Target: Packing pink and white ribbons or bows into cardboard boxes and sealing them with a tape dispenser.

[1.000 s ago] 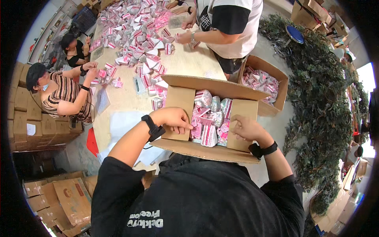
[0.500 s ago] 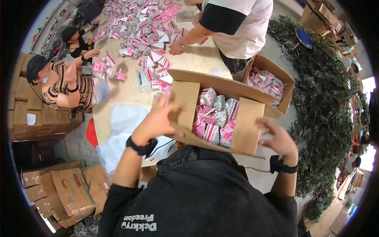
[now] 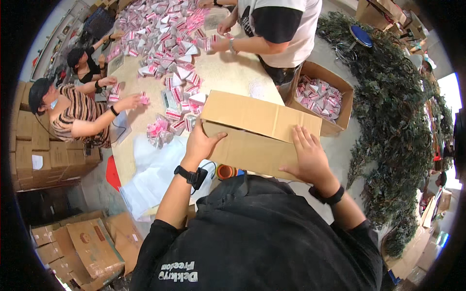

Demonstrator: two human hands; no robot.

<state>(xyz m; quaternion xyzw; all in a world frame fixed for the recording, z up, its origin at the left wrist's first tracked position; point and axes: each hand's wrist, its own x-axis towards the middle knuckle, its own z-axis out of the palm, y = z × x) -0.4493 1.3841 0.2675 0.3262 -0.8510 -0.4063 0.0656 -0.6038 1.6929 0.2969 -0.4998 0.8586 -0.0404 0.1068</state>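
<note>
A brown cardboard box (image 3: 257, 145) sits in front of me at the table's near edge, its top flaps folded over. A thin dark gap shows along the seam, and the contents are hidden. My left hand (image 3: 200, 144) grips the box's left end, thumb on the near side and fingers behind the corner. At the right end, my right hand (image 3: 310, 157) clasps the box, its fingers over the top and its thumb on the near face. Small pink-and-white packets (image 3: 182, 77) are heaped on the table (image 3: 242, 72) beyond the box.
Tape rolls (image 3: 225, 171) lie near my body, beside white plastic sheets (image 3: 155, 165). Another open carton (image 3: 347, 104) full of packets stands to the right. Two co-workers handle packets at left, one at the far side. Dark green foliage (image 3: 388, 126) is piled along the right.
The box's flaps have gone from open to folded shut, covering the packets inside. Both my hands, formerly apart with fingers spread, now grip its ends. A clump of packets now lies by the plastic sheets.
</note>
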